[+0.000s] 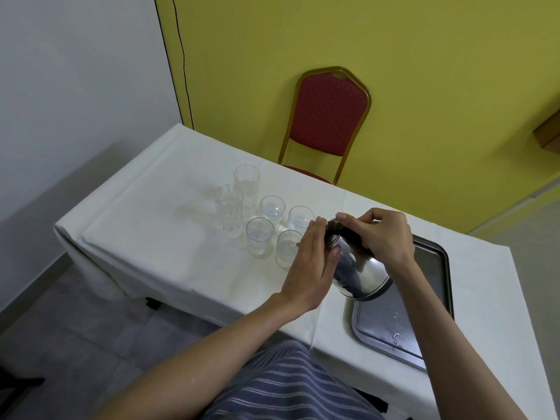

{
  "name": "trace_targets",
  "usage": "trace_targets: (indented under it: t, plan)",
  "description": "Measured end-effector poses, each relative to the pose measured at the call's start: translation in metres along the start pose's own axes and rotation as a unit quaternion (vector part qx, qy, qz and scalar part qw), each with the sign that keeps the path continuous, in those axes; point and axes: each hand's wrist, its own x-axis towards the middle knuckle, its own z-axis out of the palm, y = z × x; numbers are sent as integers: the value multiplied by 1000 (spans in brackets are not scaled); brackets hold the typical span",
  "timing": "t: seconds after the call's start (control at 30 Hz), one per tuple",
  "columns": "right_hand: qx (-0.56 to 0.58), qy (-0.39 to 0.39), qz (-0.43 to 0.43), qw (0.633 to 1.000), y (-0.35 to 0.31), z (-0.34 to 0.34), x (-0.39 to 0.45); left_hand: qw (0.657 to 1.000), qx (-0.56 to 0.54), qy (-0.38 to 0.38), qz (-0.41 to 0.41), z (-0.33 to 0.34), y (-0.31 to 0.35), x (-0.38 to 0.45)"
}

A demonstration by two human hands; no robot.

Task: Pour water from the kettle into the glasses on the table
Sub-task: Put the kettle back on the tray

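A shiny steel kettle [359, 272] is tipped to the left, its mouth over the short glasses. My right hand [383, 234] grips its top and handle. My left hand [312, 259] lies flat against its left side, fingers straight. Several clear glasses stand on the white tablecloth: two tall ones [247, 184] [229, 209] at the back left, and short tumblers [272, 209] [259, 236] holding some water. Two more tumblers [298, 219] [288, 248] sit right by the spout, partly hidden by my left hand. The spout itself is hidden.
A metal tray [430, 269] with water drops lies at the table's right, under the kettle's base. A red chair [327, 116] stands behind the table [136, 225] against a yellow wall. The table's front edge is close to my body.
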Motion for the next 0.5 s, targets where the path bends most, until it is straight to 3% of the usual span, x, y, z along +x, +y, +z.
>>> trace_targets:
  t: [0.23, 0.5]
  plan:
    - [191, -8, 28, 981, 39, -10, -5, 997, 41, -17, 68, 11, 5, 5]
    - [360, 24, 148, 921, 83, -16, -10, 969, 144, -48, 195, 34, 9, 17]
